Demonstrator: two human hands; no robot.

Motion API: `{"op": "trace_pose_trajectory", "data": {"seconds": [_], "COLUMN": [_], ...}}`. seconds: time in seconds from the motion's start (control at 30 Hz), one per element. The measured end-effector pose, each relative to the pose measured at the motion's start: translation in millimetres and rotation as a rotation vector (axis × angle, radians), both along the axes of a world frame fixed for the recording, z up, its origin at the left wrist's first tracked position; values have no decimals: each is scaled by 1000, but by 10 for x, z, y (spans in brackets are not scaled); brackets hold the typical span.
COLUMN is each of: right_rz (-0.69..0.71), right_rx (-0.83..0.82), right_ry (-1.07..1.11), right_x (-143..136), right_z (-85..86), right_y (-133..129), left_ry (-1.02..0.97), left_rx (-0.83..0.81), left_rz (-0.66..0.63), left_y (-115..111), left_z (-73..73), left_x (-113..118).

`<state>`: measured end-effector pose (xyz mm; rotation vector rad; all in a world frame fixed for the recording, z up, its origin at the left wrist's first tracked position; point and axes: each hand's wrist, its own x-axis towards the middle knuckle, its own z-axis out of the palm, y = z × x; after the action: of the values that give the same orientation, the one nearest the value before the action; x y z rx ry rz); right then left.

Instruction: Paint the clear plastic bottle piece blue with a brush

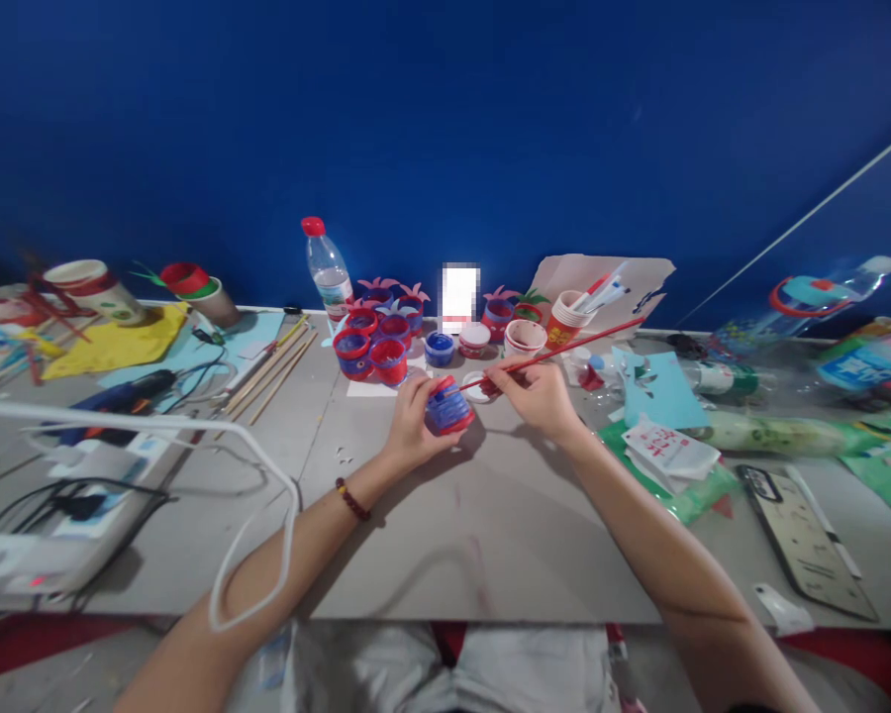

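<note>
My left hand (414, 424) is closed around a small paper cup (449, 408) painted blue with red rims, tilted on its side above the table. In my right hand (535, 394) is a long red paintbrush (568, 347), its tip touching or very near the cup's painted side. Just beyond the hands stand an open jar of blue paint (439, 348), a jar with a whitish lid (474, 340) and a paper cup with red stains inside (525, 338). A white round lid (477, 387) lies partly hidden behind the brush hand.
Several red and blue painted cups (352, 355) cluster behind my left hand, near a plastic bottle (328, 267). Wooden sticks (271, 371), a glue gun (119, 404) and a power strip (111, 505) with a white cable lie left. A phone (806, 540) and a green bag (683, 503) are right.
</note>
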<state>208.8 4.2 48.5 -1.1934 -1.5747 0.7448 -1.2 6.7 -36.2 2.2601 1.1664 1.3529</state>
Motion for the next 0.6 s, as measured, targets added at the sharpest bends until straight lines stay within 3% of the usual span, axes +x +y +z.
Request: {"op": "trace_pose_trajectory", "data": {"seconds": [0.6], "right_rz": [-104], "right_rx": [56], "right_ry": [-52], "right_x": [106], "right_z": [119], "right_y": [48], "left_ry": [-6], "left_rx": [-6], "left_rz": [-18], "left_y": [-14], "left_z": [29], "left_x": [1]}}
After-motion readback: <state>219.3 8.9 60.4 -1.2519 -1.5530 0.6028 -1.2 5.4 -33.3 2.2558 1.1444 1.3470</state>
